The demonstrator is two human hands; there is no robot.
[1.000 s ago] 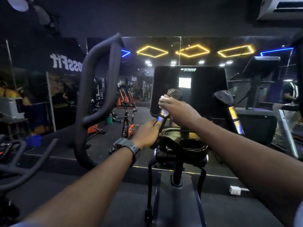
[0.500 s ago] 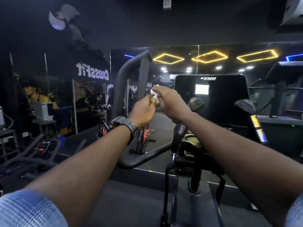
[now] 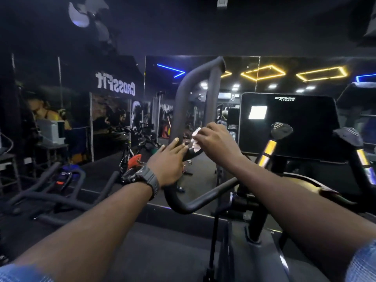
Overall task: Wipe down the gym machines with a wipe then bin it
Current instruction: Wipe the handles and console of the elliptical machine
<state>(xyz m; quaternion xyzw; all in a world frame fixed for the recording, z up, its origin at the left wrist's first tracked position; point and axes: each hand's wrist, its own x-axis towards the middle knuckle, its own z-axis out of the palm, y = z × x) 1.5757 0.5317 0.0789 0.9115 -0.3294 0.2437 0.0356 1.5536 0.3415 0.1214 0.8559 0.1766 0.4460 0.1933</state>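
Dim gym, detail murky. My right hand [image 3: 215,142] pinches the white wipe [image 3: 195,140] against the looped black handlebar [image 3: 179,123]; part of the wipe is hidden under my fingers. Left hand [image 3: 169,162] lies flat on the bar, fingers straight. Dark console [image 3: 289,125] right; mirrored wall [image 3: 101,110] behind, black floor [image 3: 162,251] below.

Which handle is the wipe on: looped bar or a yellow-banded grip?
The tall black looped handlebar, left of the console; right hand presses the white wipe there. Both yellow-banded grips stand untouched.
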